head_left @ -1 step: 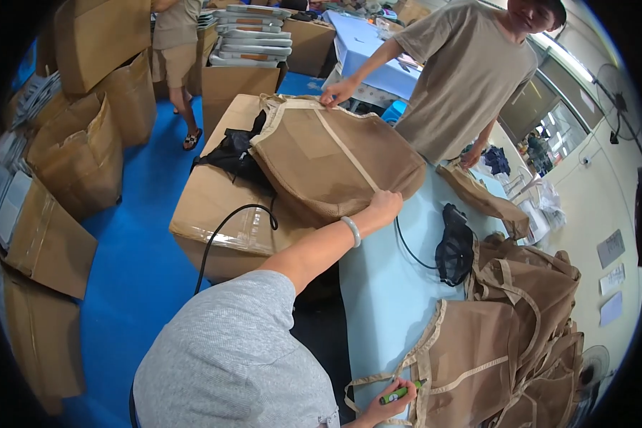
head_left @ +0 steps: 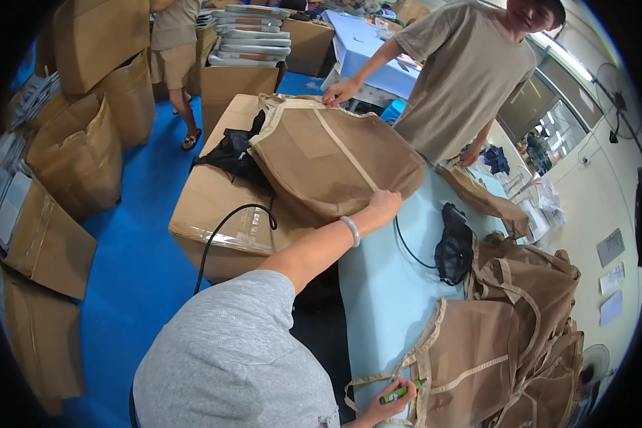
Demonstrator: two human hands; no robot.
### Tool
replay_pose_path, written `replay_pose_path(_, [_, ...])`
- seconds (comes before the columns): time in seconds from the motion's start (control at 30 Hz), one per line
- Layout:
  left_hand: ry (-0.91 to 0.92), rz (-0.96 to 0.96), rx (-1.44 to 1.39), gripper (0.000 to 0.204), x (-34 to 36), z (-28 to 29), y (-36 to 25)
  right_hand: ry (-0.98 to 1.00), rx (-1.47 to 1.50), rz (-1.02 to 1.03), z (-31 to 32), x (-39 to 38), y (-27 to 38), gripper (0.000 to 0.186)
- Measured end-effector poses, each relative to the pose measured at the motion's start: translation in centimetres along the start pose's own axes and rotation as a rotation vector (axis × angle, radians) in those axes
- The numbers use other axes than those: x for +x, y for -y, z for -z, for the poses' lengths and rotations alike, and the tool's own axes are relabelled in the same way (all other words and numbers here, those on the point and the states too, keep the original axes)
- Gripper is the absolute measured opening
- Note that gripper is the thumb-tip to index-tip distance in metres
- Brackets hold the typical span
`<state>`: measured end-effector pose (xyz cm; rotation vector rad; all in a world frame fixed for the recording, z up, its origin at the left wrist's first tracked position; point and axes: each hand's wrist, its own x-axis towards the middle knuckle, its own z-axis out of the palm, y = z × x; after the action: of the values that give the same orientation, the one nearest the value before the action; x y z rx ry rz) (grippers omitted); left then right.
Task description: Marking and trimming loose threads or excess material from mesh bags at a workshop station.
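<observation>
My left hand (head_left: 384, 207) is closed on the near right edge of a brown mesh bag (head_left: 299, 157) with cream binding, which lies over a large cardboard box (head_left: 207, 196) beside some black fabric (head_left: 232, 153). My right hand (head_left: 392, 399), low in the view, has its fingers round a green marker (head_left: 396, 394), at the cream trim of a second brown mesh piece (head_left: 464, 349). That piece is part of a heap of brown mesh (head_left: 528, 285) on a pale blue table (head_left: 367, 299).
A co-worker (head_left: 456, 85) holds the bag's far edge and another brown piece (head_left: 478, 196). A black mesh item (head_left: 453, 242) with cord lies on the table. A second person (head_left: 175, 57) stands behind. Cartons (head_left: 71, 157) and stacked panels (head_left: 250, 39) line the left and back; fans are at right.
</observation>
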<state>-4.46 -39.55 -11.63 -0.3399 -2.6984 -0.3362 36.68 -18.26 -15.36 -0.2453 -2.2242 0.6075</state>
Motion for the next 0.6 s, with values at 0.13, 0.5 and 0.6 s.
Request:
replay_pose_path(0.13, [0.023, 0.017, -0.019, 0.027, -0.2, -0.4, -0.2, 0.009, 0.042, -0.005, 0.2, 0.0, 0.1, 0.018])
replay_pose_path(0.5, [0.008, 0.024, -0.001, 0.031, -0.8, -0.6, -0.4, 0.016, 0.045, -0.021, 0.4, -0.1, 0.5, 0.019])
replay_pose_path(0.6, [0.075, -0.02, -0.006, 0.02, -1.1, 1.5, 0.3, -0.048, 0.067, -0.103, 0.0, 0.1, 0.5, 0.02])
